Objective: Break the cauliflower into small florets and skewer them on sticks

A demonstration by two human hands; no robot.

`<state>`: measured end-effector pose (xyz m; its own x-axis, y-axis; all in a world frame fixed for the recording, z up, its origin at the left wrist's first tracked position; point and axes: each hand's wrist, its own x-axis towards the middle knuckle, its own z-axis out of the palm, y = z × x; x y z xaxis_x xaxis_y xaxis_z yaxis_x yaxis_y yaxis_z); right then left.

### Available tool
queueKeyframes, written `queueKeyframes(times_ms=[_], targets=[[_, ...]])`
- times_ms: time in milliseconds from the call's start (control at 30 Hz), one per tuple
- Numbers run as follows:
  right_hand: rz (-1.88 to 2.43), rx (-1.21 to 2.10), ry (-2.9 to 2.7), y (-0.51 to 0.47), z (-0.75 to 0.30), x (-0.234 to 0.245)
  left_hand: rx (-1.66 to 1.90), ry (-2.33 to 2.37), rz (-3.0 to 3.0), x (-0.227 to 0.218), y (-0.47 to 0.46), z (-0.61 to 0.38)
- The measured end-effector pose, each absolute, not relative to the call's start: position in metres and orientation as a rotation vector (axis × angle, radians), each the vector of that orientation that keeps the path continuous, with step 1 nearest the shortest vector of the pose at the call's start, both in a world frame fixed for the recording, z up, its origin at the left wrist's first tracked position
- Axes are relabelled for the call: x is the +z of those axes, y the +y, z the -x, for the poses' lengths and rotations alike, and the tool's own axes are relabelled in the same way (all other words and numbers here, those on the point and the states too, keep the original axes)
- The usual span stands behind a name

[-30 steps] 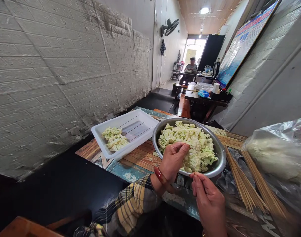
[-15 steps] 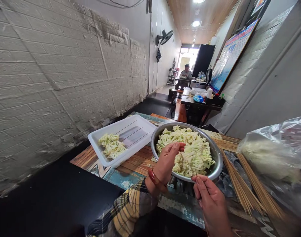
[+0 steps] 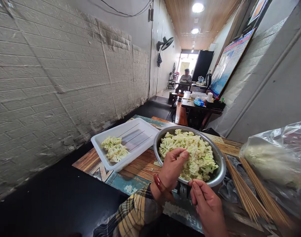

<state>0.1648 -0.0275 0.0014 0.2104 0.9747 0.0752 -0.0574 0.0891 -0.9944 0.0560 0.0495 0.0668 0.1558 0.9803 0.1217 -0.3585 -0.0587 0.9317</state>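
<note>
Cut cauliflower florets (image 3: 201, 154) fill a round metal basin (image 3: 221, 174) in front of me. My left hand (image 3: 173, 164), with a reddish bangle at the wrist, is over the basin, its thumb and fingers closed on a cauliflower floret at the heap; the grip is partly hidden. Just below the near rim, my right hand (image 3: 206, 199) pinches a thin bamboo skewer, of which only a short bit shows. Left of the basin, a white plastic tray (image 3: 146, 141) holds skewered cauliflower at its left end, the bare skewer ends pointing right.
Two bundles of bamboo skewers (image 3: 249, 191) lie on a dark cloth right of the basin. A clear plastic bag (image 3: 276, 154) with pale contents stands beyond them. The wooden-patterned table (image 3: 137, 164) borders a brick-textured wall side. Further back, a person (image 3: 185, 76) sits near other tables.
My left hand has lowered its fingers onto the cauliflower and closed them. The right hand keeps pinching the skewer, its tip now less visible. The view has shifted slightly.
</note>
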Motion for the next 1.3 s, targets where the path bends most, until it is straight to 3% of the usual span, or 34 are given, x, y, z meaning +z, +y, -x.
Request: queueKeyframes(times_ms=[367, 1300], targets=[[1.19, 1.03, -1.074, -0.023, -0.161, 0.0, 1.323, 0.708, -0.979, 0.07, 0.053, -0.053], [1.337, 0.679, -1.172, -0.022, -0.173, 0.003, 1.267, 0.695, -0.953, 0.068, 0.06, -0.08]])
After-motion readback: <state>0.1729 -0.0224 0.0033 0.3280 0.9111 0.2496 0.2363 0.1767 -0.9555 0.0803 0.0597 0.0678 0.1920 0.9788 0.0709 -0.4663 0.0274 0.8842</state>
